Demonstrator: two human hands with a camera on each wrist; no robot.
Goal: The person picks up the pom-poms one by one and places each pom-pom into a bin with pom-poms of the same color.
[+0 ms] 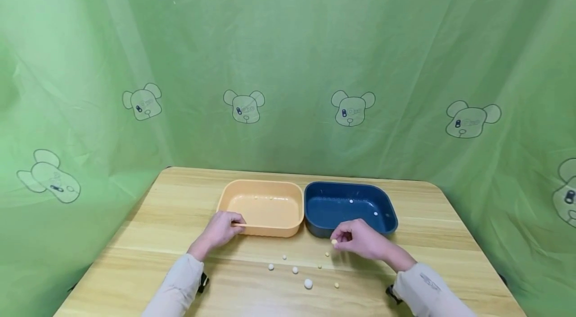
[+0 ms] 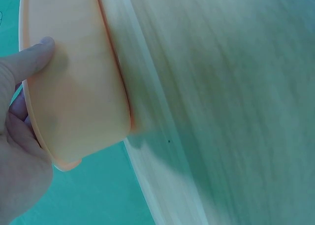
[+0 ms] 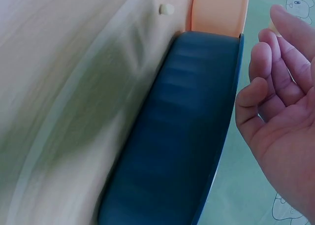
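Observation:
My left hand [image 1: 221, 228] grips the near left rim of an orange plastic basin [image 1: 270, 232], thumb on its outer wall in the left wrist view. With thumb and fingertips my right hand [image 1: 361, 238] pinches a small yellow ball [image 1: 334, 241], just in front of the near rim of a dark blue basin [image 1: 321, 231]. Two small white balls, one a white ball [image 1: 351, 201], lie in the blue basin. Tiny pale balls lie in the orange one. On the table before the basins are several white balls, the largest a white ball [image 1: 308, 283], and small yellow balls such as one yellow ball [image 1: 336, 285].
Both basins stand side by side, touching, toward the back of the wooden table [image 1: 180, 197]. A green curtain [image 1: 288, 57] with bear-head prints hangs behind and around the table.

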